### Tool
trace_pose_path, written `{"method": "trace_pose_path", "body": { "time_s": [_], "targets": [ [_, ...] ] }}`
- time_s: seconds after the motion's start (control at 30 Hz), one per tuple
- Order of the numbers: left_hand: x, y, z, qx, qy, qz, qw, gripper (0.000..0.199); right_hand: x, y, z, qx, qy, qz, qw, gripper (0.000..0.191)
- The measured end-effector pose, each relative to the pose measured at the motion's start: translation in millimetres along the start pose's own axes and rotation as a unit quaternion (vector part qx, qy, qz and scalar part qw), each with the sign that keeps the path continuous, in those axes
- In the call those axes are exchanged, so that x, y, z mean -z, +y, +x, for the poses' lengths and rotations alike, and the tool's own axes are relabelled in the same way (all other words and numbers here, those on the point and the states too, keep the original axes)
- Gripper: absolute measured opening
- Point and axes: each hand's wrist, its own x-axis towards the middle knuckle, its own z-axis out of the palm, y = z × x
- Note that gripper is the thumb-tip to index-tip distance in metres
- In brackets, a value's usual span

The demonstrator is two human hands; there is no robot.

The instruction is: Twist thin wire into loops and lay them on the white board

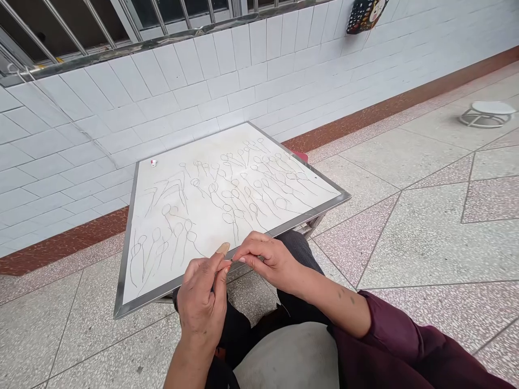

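Observation:
My left hand (205, 294) and my right hand (267, 259) meet at the near edge of a white table (211, 143) with a metal rim. Thumb and fingers of each are pinched together, the tips almost touching. Between them is a thin dark wire or thread, mostly hidden by the fingers. A tan covering wraps one finger of my left hand. Across the tabletop lie several thin dark wires with looped ends (227, 218), some overlapping. Toward the left, a few bent wires (174, 186) lie without clear loops.
A small red and white item (154, 162) sits at the table's far left corner. Behind stands a white tiled wall (182, 108) with a barred window. A low round stool (486, 113) is on the floor at the right. A patterned bag (365, 16) hangs on the wall.

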Motion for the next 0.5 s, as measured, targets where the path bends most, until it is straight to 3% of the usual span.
{"method": "trace_pose_path", "body": {
  "time_s": [0.1, 0.3, 0.4, 0.5],
  "targets": [
    [0.6, 4.4, -0.8, 0.031, 0.006, -0.019, 0.999, 0.032, 0.1, -0.7, 0.1, -0.003, -0.001, -0.003, 1.0, 0.018],
    [1.6, 12.1, -3.1, 0.087, 0.072, -0.026, 0.993, 0.037, -1.0, -1.9, -0.5, -0.05, -0.006, 0.016, 0.999, 0.012],
    [2.8, 9.1, -1.9, 0.055, 0.064, 0.015, 0.996, 0.04, -1.1, -3.1, -1.1, -0.058, -0.003, 0.01, 0.998, 0.007],
    [2.7, 3.3, -0.3, -0.029, 0.044, 0.067, 0.996, 0.04, -2.2, -4.8, -1.0, -0.049, 0.0, 0.008, 0.999, 0.004]
  ]
}}
